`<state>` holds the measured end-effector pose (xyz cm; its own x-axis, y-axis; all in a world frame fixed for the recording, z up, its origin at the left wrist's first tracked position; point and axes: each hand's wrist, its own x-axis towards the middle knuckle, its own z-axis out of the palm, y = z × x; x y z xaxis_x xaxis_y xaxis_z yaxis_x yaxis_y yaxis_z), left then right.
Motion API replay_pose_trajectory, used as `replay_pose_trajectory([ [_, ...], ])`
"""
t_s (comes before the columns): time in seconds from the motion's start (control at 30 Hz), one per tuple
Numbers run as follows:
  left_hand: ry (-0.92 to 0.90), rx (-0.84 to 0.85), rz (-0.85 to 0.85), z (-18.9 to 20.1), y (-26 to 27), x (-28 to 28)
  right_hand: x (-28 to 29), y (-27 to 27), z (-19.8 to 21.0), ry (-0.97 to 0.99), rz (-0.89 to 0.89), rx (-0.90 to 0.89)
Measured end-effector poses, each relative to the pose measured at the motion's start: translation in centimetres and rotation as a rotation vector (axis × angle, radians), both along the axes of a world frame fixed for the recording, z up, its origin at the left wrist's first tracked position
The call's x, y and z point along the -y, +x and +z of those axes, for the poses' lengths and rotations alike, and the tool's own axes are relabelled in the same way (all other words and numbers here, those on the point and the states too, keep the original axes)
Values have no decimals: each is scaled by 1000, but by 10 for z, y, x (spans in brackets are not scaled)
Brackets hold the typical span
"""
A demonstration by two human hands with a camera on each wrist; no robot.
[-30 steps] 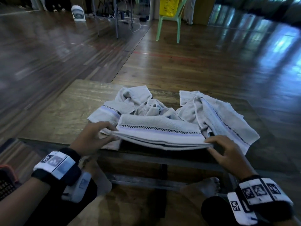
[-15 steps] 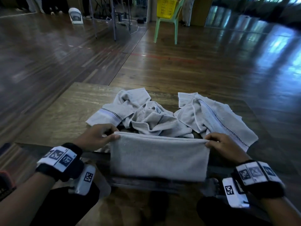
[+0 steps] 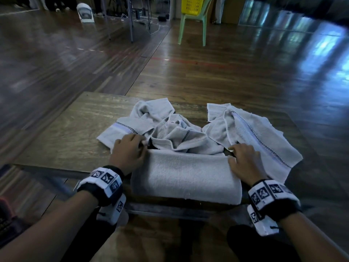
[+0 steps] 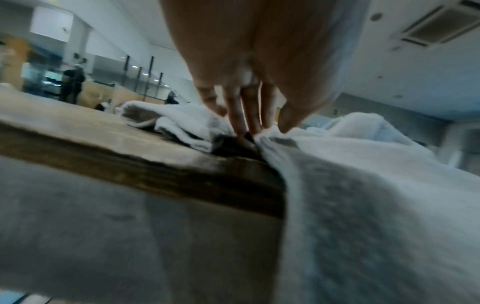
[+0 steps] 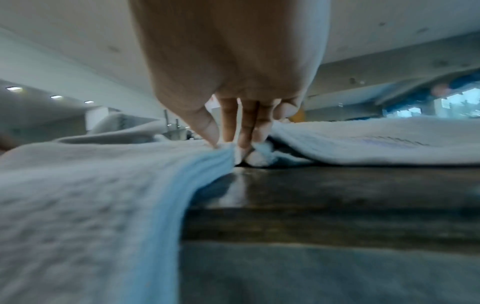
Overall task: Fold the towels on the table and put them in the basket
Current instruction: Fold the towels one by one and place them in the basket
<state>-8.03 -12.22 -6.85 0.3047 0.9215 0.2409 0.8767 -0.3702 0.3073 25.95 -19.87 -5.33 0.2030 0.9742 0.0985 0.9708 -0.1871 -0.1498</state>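
Pinching the far left corner of a folded grey towel (image 3: 186,175) between thumb and curled fingers, the left hand (image 3: 128,153) sat at the near edge of the wooden table (image 3: 62,135), and the left wrist view showed its fingertips (image 4: 240,123) pressed down into the cloth right at that corner. The right hand (image 3: 243,161) pinched the opposite far corner the same way, its thumb and fingers (image 5: 244,133) closed on the towel's stacked edge in the right wrist view. Between the two hands the folded towel lay stretched across the table's near edge, its nearer half hanging over the front. Just behind it lay a crumpled towel (image 3: 170,129) with a checked band, touching the folded one along its far edge. To the right sprawled another loose towel (image 3: 255,133) with a dotted stripe, its near corner just beside the right hand. Both wrists wore black bands with white marker blocks (image 3: 105,179). Well beyond the table, across the wooden floor (image 3: 226,72), stood a green chair (image 3: 190,21) carrying a yellow basket (image 3: 192,4).
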Motion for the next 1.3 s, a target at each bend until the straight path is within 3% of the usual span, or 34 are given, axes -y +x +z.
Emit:
replay_pose_trajectory([
  [0.1, 87, 11, -147, 6, 27, 36, 15, -39, -3, 115, 139, -49],
  [0.17, -8, -42, -210, -1, 47, 58, 27, -64, -12, 126, 231, -56],
  [0.3, -213, -155, -137, -28, 66, 70, 37, -88, -34, -62, 234, -115],
  [0.63, -204, -236, -97, -41, 71, 31, 3, -73, -46, -235, 161, -54],
  [0.9, -204, -310, -22, -37, 28, 21, 11, -15, -48, -272, 59, 77],
  [0.97, -155, -325, -17, -33, 25, 30, 13, -12, -48, -266, 62, 73],
  [1.07, 17, -263, -156, -27, 38, 57, 13, -17, -48, -246, 45, 20],
  [1.17, -165, -151, -263, -23, 56, 83, 14, -26, -46, -249, 17, -41],
  [1.3, -279, -204, -166, -29, 61, 67, 13, -38, -42, -273, 27, -92],
])
